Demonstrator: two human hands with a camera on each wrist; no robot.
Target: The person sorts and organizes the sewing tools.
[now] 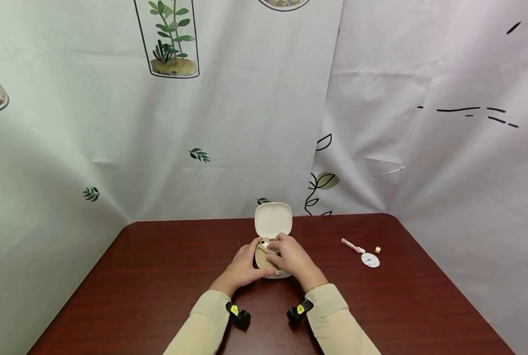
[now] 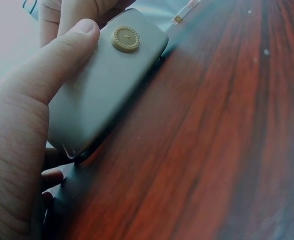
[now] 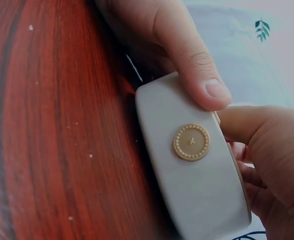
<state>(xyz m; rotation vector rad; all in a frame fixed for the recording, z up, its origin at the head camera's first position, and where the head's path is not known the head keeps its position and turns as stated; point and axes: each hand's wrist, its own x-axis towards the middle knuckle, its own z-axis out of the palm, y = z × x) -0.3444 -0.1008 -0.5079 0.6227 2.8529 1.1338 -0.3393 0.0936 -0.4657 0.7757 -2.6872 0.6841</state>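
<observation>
A small white case [image 1: 273,220] with a beige inside stands on the table, its lid raised at the back. A round gold button [image 3: 191,142] with a beaded rim sits on its front wall. My left hand [image 1: 244,266] grips the case at its left side, thumb along the front edge. Into the case reach the curled fingers of my right hand [image 1: 294,256], with thumb and forefinger about a slim white piece [image 1: 264,243] that has a dark round spot at its end. Those fingers hide most of this piece.
To the right on the dark red table [image 1: 166,276] lie a thin pinkish strip [image 1: 352,245], a white oval disc [image 1: 370,260] and a small gold cylinder [image 1: 377,250]. A pale printed cloth [image 1: 255,123] hangs behind the table's far edge.
</observation>
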